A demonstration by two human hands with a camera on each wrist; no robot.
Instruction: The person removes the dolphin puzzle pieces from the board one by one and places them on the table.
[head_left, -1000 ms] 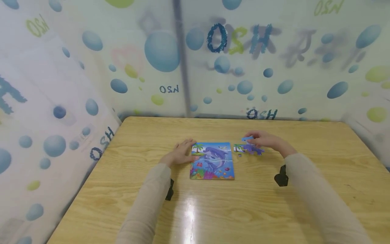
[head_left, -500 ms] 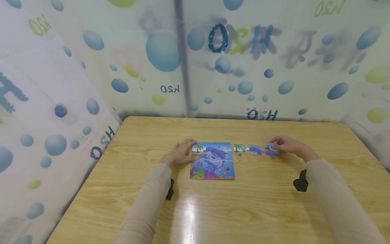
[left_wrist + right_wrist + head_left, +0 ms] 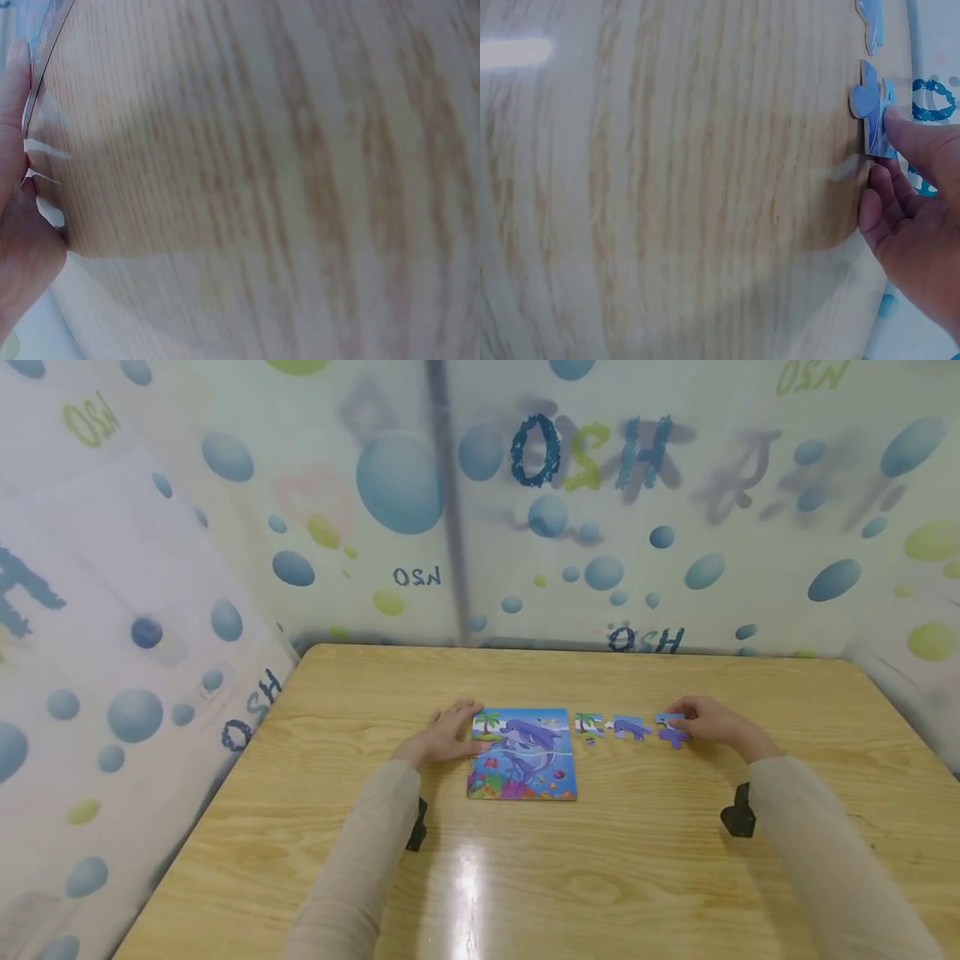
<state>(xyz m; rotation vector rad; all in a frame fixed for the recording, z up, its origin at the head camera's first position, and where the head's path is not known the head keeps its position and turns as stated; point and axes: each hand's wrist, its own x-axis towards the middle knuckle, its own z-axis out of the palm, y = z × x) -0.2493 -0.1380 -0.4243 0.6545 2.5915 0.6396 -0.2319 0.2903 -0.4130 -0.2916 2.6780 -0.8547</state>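
A square dolphin picture board (image 3: 522, 768) lies on the wooden table, printed with a palm tree and sea creatures. At its left edge rests my left hand (image 3: 441, 739), with thumb and fingertips touching the border. My right hand (image 3: 711, 723) pinches a blue and purple puzzle piece (image 3: 672, 739) at its right side. In the right wrist view the thumb lies on top of that puzzle piece (image 3: 869, 105). Between board and right hand, a palm-tree puzzle piece (image 3: 588, 724) and a dolphin puzzle piece (image 3: 632, 727) lie in a row.
The wooden table (image 3: 600, 868) extends to a bubble-patterned curtain (image 3: 547, 568) at the back and left. A light glare (image 3: 468, 893) shows on the tabletop nearer the body. Dark wrist-worn devices show beside both sleeves.
My right hand has moved to the right with a puzzle piece, away from the other two pieces, and holds it low at the row's right end. The left hand stays at the board.
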